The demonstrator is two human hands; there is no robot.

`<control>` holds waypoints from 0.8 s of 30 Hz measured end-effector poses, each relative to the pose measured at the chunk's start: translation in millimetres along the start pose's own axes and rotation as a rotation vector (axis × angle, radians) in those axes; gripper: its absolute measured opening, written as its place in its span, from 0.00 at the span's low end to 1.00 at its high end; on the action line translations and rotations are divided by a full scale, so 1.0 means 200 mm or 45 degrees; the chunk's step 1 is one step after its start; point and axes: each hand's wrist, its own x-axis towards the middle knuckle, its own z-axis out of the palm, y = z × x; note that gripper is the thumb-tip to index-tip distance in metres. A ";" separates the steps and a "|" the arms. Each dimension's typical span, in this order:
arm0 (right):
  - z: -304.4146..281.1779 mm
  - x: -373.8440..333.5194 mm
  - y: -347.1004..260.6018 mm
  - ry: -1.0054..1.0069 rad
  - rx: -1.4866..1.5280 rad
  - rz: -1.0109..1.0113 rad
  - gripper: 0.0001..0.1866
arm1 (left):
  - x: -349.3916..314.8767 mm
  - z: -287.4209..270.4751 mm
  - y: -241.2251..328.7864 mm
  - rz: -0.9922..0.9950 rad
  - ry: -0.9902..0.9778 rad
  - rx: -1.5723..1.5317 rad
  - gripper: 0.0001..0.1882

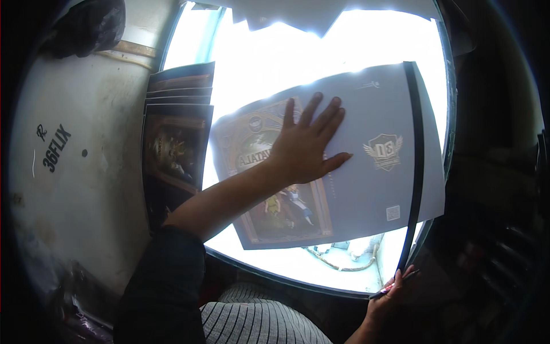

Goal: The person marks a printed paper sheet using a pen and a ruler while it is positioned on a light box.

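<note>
A large printed sheet [366,200] lies on a brightly lit glass surface [321,46], its mirrored picture and lettering showing through the pale back. My left hand [306,143] rests flat on the middle of it, fingers spread. Along the sheet's right side runs a long narrow black strip [418,143], reaching down past the lower edge. At the strip's lower end, my right hand [392,291] is closed around a thin dark pen-like tool [378,295]. Its fingers also touch the strip; whether they grip it I cannot tell.
Several dark printed sheets [175,137] overlap at the glass's left side. A pale board or tabletop [86,132] with dark markings extends farther left, with a black bundle [89,26] at its far end. White paper with a jagged edge [286,14] hangs over the far side.
</note>
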 end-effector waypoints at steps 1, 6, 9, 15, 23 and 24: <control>-0.02 0.01 -0.02 -0.013 -0.006 -0.009 0.17 | 0.01 -0.01 0.02 0.038 0.042 -0.027 0.42; 0.11 -0.04 -0.23 -0.141 0.130 -0.169 0.15 | 0.01 0.00 0.00 0.064 0.107 -0.031 0.41; 0.16 -0.07 -0.25 -0.129 0.191 -0.187 0.17 | 0.01 0.00 -0.07 0.076 0.136 -0.249 0.42; 0.20 -0.12 -0.26 -0.210 0.214 -0.250 0.17 | -0.05 -0.03 -0.18 0.031 0.230 -0.110 0.45; 0.21 -0.16 -0.35 -0.268 0.291 -0.280 0.12 | -0.05 0.01 -0.19 0.036 0.352 -0.227 0.39; 0.22 -0.16 -0.35 -0.257 0.287 -0.283 0.12 | -0.05 0.01 -0.18 0.027 0.368 -0.237 0.39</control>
